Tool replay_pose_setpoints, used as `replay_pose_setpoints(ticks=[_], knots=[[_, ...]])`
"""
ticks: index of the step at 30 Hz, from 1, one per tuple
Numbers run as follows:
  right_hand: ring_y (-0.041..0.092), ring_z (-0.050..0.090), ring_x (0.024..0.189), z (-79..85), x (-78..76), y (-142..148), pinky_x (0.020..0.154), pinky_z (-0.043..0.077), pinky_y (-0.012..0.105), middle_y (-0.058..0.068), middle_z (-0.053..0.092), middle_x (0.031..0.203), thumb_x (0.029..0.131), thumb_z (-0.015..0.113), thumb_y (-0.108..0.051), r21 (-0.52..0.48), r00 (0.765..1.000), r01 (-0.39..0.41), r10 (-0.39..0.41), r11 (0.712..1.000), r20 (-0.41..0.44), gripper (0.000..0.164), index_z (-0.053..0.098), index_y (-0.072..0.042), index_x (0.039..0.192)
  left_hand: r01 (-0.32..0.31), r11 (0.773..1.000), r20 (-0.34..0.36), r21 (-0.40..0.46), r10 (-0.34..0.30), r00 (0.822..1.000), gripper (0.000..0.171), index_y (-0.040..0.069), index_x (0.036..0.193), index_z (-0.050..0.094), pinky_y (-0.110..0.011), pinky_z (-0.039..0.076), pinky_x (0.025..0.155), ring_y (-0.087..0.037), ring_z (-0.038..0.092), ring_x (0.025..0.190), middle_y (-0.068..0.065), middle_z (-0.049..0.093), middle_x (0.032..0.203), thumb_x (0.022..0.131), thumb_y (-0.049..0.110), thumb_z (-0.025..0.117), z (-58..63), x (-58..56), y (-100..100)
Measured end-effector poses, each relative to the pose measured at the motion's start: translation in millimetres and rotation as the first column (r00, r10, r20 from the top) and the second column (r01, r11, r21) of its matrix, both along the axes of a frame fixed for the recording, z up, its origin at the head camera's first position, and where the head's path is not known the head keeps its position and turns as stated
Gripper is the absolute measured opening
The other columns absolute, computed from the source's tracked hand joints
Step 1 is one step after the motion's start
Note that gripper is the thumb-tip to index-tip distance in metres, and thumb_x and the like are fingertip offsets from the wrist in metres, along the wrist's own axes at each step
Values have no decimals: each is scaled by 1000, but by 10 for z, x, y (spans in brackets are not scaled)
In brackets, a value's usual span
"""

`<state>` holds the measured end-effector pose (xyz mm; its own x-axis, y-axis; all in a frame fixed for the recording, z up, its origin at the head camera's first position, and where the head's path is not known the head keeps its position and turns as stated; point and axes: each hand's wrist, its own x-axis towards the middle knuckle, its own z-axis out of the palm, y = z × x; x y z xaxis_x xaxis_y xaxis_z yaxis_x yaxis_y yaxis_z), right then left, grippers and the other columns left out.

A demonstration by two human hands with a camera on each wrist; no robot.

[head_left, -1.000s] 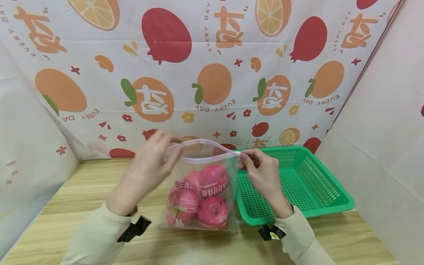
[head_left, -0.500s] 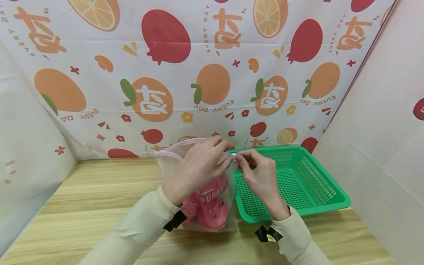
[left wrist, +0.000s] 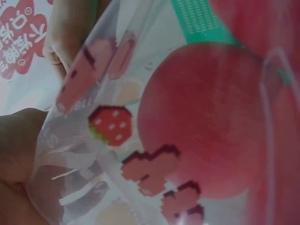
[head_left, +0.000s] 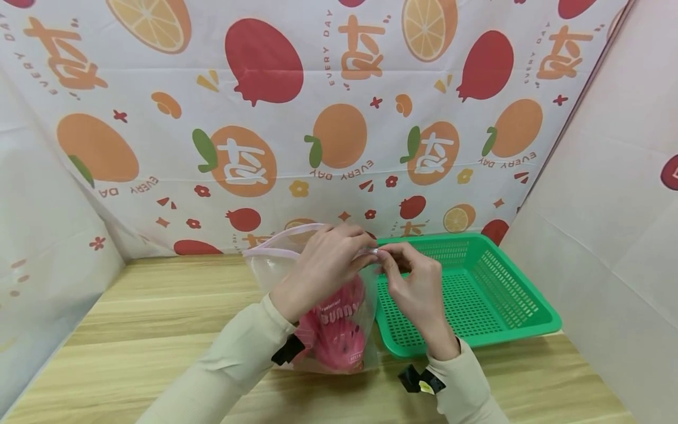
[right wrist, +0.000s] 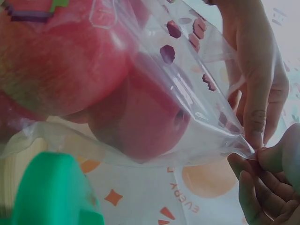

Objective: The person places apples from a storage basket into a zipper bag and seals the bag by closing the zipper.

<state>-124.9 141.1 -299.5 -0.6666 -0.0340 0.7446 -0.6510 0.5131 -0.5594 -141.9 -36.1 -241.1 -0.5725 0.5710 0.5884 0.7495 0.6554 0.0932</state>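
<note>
A clear zip bag point(head_left: 267, 268) printed with pink lettering stands in front of me. Several red apples point(head_left: 341, 344) fill its lower part; they show large through the film in both wrist views. My right hand point(head_left: 418, 280) pinches the bag's top right corner between thumb and forefinger, at a small whitish piece on the zip point(head_left: 375, 251). Right beside it, my left hand point(head_left: 325, 259) reaches across the bag and pinches the top edge close to that corner. The bag's mouth gapes at the left, while the left hand covers the middle of the zip.
A green perforated plastic basket point(head_left: 553, 324) stands right of the bag, close to its side. Both rest on a wood-grain table point(head_left: 159, 330). Behind hangs a fruit-printed white cloth point(head_left: 296, 147), with a pale side wall point(head_left: 614, 235) at the right.
My left hand moved right from the bag's open mouth to the top right corner, where it now pinches the edge. The right hand has kept its hold there.
</note>
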Motion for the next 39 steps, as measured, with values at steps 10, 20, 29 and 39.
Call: replay_pose_setpoints(ticks=[10,20,29,39], knots=[[15,71,65,-33,-16,29,62,57,23,4,75,84,97,68,-11,-25,1000,-11,11,1000,-21,8,74,-7,102,57,997,-73,60,-52,996,16,13,98,80,-37,53,78,-16,70,84,1,75,93,85,23,82,-30,-37,29],[11,70,65,-27,-15,31,61,57,24,5,76,85,97,69,-11,-20,1000,-4,4,1000,-8,8,73,-6,102,39,998,-112,51,-34,993,12,15,95,79,-37,53,79,-15,68,81,4,75,87,88,24,80,-43,-38,32],[10,65,62,-19,-35,44,58,54,23,2,71,76,96,70,-9,12,999,18,-17,1000,-43,6,72,-6,100,34,998,-133,44,-28,991,13,15,94,80,-38,53,81,-15,69,81,4,76,87,88,26,80,-30,-44,30],[8,63,61,-28,-40,79,58,53,23,-2,69,74,95,71,-8,29,998,39,-38,999,-46,5,72,-10,99,29,999,-146,23,-25,989,8,16,90,79,-40,53,83,-16,68,81,4,77,85,88,24,81,-26,-56,31]])
